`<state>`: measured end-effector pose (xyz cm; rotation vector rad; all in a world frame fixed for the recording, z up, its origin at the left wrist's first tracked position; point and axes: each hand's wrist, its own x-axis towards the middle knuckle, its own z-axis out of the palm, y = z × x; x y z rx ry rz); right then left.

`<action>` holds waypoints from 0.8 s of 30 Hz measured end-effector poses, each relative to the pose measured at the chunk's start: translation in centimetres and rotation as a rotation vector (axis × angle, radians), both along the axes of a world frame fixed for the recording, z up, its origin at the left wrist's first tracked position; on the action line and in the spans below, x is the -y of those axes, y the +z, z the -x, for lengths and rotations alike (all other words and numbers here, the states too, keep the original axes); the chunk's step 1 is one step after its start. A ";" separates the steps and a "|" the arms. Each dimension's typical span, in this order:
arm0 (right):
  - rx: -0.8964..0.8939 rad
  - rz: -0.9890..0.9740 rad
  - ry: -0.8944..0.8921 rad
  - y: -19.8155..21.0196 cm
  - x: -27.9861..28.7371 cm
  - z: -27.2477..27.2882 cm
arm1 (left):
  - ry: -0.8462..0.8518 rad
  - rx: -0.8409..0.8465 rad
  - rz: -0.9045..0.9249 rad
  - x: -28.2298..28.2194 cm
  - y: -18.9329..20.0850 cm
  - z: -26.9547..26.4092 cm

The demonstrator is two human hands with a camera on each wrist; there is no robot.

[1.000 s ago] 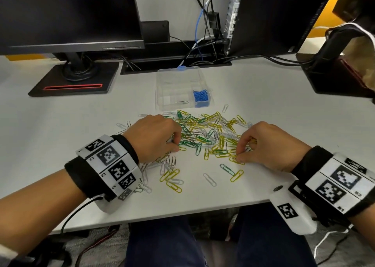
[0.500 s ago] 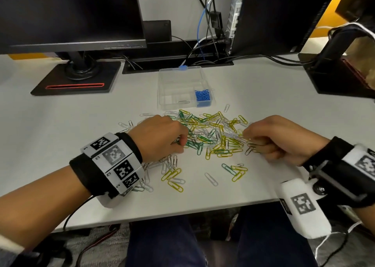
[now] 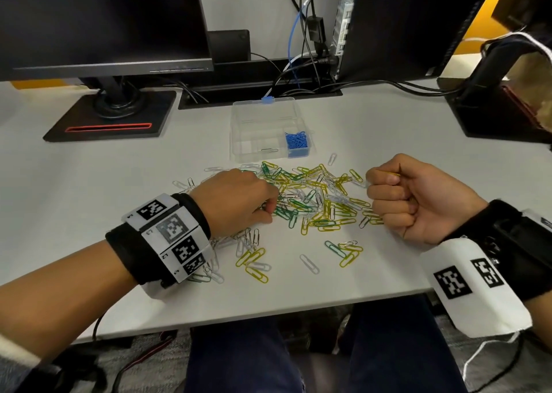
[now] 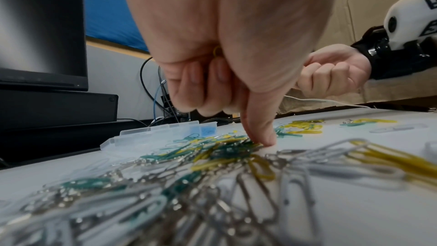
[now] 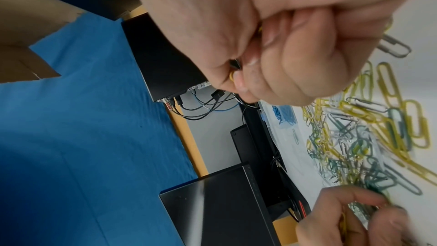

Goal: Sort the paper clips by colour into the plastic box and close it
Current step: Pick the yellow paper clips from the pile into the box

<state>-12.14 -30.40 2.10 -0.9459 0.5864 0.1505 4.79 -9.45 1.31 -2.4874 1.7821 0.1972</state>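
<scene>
Paper clips (image 3: 313, 201) lie in a heap mid-desk (image 3: 418, 129), w/ the plastic box (image 3: 268, 129) near the back edge. Right hand (image 3: 418, 198) is closed on yellow clips. Left hand (image 3: 239, 201) holds yellow too, one finger pressing the heap. Clips are light, slippery & tangle; pinch one by its end.

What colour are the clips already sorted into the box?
Blue clips, in the plastic box's right-hand compartment; clearest in the head view.

Bare desk (image 3: 89, 183) either side of the clip pile (image 3: 313, 201) leaves passing room. Monitor stand (image 3: 110, 114) and cables (image 3: 298, 73) crowd the back behind the plastic box (image 3: 263, 114).
</scene>
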 end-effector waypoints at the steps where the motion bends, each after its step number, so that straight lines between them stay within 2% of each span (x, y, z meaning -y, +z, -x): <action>1: 0.006 0.000 0.001 0.0 0.0 -0.1 | -0.005 0.008 -0.008 0.0 0.1 0.1; 10: 0.112 -0.133 0.083 -0.5 0.3 0.2 | -0.075 0.189 -0.089 0.3 -0.1 1.1; 12: 0.123 -0.197 0.113 -0.9 0.8 0.3 | -0.057 0.105 -0.068 0.2 -0.1 0.8; 14: 0.134 -0.254 0.140 -1.2 1.2 0.2 | 0.027 -0.164 0.032 0.0 0.1 0.2; 17: 0.156 -0.350 0.160 -2.0 2.1 0.1 | 0.255 -0.650 0.280 0.1 0.6 -0.5; 21: 0.188 -0.487 0.144 -2.8 2.5 -0.1 | 0.543 -1.627 0.502 0.7 0.8 -1.0; 23: 0.195 -0.508 0.113 -2.9 2.3 -0.1 | 0.590 -1.958 0.560 0.9 0.9 -1.2; 24: 0.198 -0.522 0.098 -2.9 2.3 -0.1 | 0.598 -2.060 0.590 1.0 0.9 -1.4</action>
